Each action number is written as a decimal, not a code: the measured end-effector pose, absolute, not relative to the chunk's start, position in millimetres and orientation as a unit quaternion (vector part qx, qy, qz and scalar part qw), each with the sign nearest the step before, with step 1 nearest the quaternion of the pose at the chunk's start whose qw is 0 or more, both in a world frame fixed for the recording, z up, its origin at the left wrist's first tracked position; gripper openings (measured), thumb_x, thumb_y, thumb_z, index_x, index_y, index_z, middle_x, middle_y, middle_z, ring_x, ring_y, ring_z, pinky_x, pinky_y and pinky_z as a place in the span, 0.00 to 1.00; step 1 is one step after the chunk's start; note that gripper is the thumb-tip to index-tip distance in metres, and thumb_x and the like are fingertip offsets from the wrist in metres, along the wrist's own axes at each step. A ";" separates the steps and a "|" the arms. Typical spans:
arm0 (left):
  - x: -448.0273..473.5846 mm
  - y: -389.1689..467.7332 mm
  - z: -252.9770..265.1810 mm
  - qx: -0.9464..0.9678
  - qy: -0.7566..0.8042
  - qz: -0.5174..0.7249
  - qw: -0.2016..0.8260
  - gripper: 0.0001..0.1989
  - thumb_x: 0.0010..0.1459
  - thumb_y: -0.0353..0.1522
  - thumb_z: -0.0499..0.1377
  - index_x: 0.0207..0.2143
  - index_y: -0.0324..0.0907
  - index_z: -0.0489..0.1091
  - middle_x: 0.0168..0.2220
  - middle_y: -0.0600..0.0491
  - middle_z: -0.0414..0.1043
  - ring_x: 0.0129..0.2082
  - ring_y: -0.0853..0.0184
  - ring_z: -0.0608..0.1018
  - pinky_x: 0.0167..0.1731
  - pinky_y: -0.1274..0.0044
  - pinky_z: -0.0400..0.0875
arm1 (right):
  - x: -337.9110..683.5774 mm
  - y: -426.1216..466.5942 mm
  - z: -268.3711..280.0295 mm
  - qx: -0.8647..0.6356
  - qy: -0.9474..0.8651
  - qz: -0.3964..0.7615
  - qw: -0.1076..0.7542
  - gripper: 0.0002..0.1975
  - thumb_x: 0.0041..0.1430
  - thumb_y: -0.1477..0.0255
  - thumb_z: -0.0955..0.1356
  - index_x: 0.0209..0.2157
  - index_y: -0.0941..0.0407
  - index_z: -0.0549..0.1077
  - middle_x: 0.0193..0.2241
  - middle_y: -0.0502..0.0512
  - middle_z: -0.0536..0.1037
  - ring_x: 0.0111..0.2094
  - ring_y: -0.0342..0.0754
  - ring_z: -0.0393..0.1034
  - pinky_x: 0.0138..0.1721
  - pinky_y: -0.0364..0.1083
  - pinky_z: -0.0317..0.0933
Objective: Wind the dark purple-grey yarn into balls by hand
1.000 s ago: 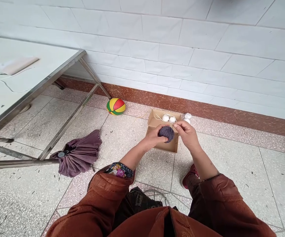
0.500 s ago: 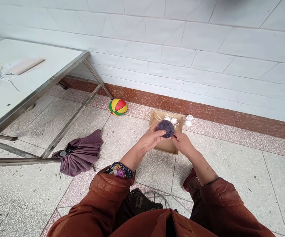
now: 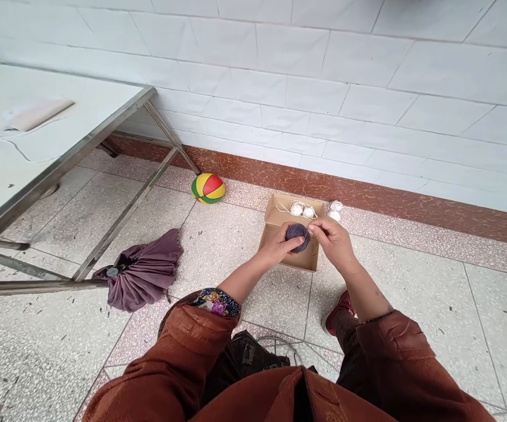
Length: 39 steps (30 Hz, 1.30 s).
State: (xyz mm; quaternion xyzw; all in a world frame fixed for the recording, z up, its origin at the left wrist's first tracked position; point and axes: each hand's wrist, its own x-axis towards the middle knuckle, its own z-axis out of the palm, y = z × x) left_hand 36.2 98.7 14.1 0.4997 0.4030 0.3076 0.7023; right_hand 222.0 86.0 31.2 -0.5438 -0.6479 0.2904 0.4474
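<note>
Head view: my left hand [image 3: 276,246] grasps the dark purple yarn ball [image 3: 296,237] above the cardboard box [image 3: 310,261], thumb across its near face; my right hand [image 3: 331,239] has thumb and finger pinched at the ball's opposite edge, any strand there too fine to make out. Judged light, soft, not slippery; best cupped round the middle, windings uncrushed.

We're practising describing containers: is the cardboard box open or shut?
Open: the box shows its inside behind the dark yarn ball.
</note>
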 end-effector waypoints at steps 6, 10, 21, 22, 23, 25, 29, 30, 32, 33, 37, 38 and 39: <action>37.9 93.2 25.0 0.410 0.281 0.266 0.826 0.35 0.56 0.43 0.64 0.65 0.54 0.58 0.55 0.46 0.69 0.39 0.62 0.80 0.33 0.74 0.71 | 227.2 91.9 18.1 -0.583 -0.618 0.292 0.439 0.12 0.65 0.61 0.67 0.31 0.53 0.75 0.31 0.52 0.77 0.34 0.50 0.70 0.41 0.49 0.63; 37.3 95.3 27.9 0.350 0.237 0.296 0.856 0.37 0.54 0.43 0.64 0.65 0.49 0.59 0.48 0.46 0.73 0.35 0.61 0.82 0.29 0.76 0.67 | 223.4 90.5 13.0 -0.593 -0.614 0.315 0.416 0.13 0.66 0.62 0.65 0.31 0.53 0.75 0.30 0.52 0.77 0.34 0.50 0.70 0.38 0.48 0.62; 25.8 104.5 33.6 0.301 0.255 0.377 0.838 0.30 0.50 0.34 0.65 0.57 0.47 0.64 0.58 0.46 0.70 0.52 0.55 0.77 0.49 0.61 0.73 | 217.8 89.7 -4.3 -0.592 -0.671 0.276 0.351 0.11 0.66 0.66 0.61 0.36 0.53 0.74 0.32 0.56 0.78 0.35 0.52 0.71 0.37 0.49 0.64; 24.4 106.4 32.8 0.307 0.269 0.390 0.825 0.30 0.51 0.34 0.66 0.57 0.47 0.65 0.58 0.46 0.70 0.53 0.55 0.77 0.51 0.61 0.72 | 217.3 89.4 -5.0 -0.583 -0.682 0.278 0.343 0.11 0.66 0.66 0.62 0.36 0.53 0.73 0.32 0.56 0.78 0.35 0.52 0.71 0.38 0.49 0.64; 23.1 108.5 31.6 0.315 0.288 0.401 0.811 0.29 0.52 0.35 0.66 0.56 0.47 0.66 0.58 0.46 0.70 0.53 0.56 0.77 0.52 0.61 0.71 | 216.3 88.6 -4.8 -0.569 -0.696 0.286 0.333 0.10 0.66 0.66 0.62 0.35 0.53 0.73 0.32 0.56 0.77 0.35 0.52 0.71 0.38 0.49 0.63; 21.2 112.9 28.1 0.339 0.338 0.418 0.772 0.27 0.52 0.37 0.67 0.53 0.44 0.67 0.55 0.46 0.72 0.52 0.58 0.76 0.53 0.64 0.70 | 213.4 85.7 -1.1 -0.528 -0.726 0.315 0.307 0.10 0.67 0.66 0.63 0.34 0.53 0.73 0.32 0.55 0.77 0.34 0.51 0.71 0.38 0.48 0.63; 22.2 119.5 19.2 0.412 0.425 0.438 0.676 0.28 0.48 0.36 0.69 0.51 0.42 0.68 0.50 0.48 0.74 0.52 0.59 0.75 0.56 0.66 0.67 | 208.7 78.0 19.0 -0.440 -0.754 0.390 0.292 0.11 0.67 0.64 0.65 0.32 0.52 0.73 0.29 0.50 0.76 0.31 0.47 0.69 0.37 0.46 0.62; 23.3 120.1 17.1 0.431 0.437 0.437 0.658 0.28 0.48 0.35 0.69 0.51 0.42 0.68 0.50 0.48 0.74 0.52 0.59 0.75 0.57 0.65 0.66 | 209.0 76.5 25.1 -0.432 -0.746 0.404 0.305 0.11 0.67 0.63 0.66 0.32 0.52 0.74 0.28 0.49 0.75 0.30 0.46 0.68 0.36 0.46 0.61; 25.9 120.0 13.5 0.468 0.446 0.421 0.636 0.29 0.47 0.33 0.69 0.52 0.42 0.67 0.50 0.47 0.74 0.51 0.59 0.75 0.57 0.65 0.65 | 211.7 74.9 35.3 -0.437 -0.715 0.417 0.352 0.11 0.67 0.63 0.66 0.33 0.52 0.74 0.28 0.49 0.74 0.29 0.46 0.67 0.35 0.46 0.61; 27.0 119.3 11.9 0.484 0.446 0.405 0.635 0.30 0.46 0.33 0.69 0.53 0.42 0.66 0.50 0.47 0.74 0.51 0.59 0.75 0.57 0.64 0.66 | 214.0 74.9 38.7 -0.447 -0.696 0.414 0.380 0.11 0.67 0.63 0.66 0.33 0.52 0.75 0.28 0.49 0.74 0.29 0.46 0.67 0.35 0.46 0.62; 29.1 114.0 9.1 0.528 0.405 0.310 0.679 0.38 0.46 0.32 0.69 0.60 0.44 0.62 0.50 0.47 0.73 0.47 0.59 0.76 0.53 0.64 0.67 | 224.4 79.8 38.6 -0.511 -0.637 0.354 0.457 0.11 0.65 0.63 0.67 0.32 0.53 0.74 0.30 0.51 0.75 0.32 0.48 0.69 0.38 0.48 0.62; 29.1 112.5 9.6 0.529 0.379 0.287 0.702 0.39 0.47 0.32 0.69 0.62 0.45 0.61 0.49 0.47 0.73 0.47 0.59 0.76 0.52 0.64 0.68 | 226.3 81.6 36.1 -0.531 -0.627 0.335 0.461 0.10 0.65 0.63 0.67 0.31 0.53 0.74 0.30 0.51 0.75 0.33 0.48 0.69 0.39 0.48 0.62; 29.1 111.1 10.6 0.524 0.349 0.269 0.729 0.40 0.48 0.34 0.69 0.63 0.46 0.60 0.50 0.47 0.73 0.48 0.59 0.75 0.50 0.65 0.68 | 227.7 83.5 33.1 -0.549 -0.619 0.320 0.462 0.10 0.64 0.63 0.67 0.31 0.53 0.74 0.30 0.51 0.75 0.33 0.49 0.69 0.40 0.48 0.62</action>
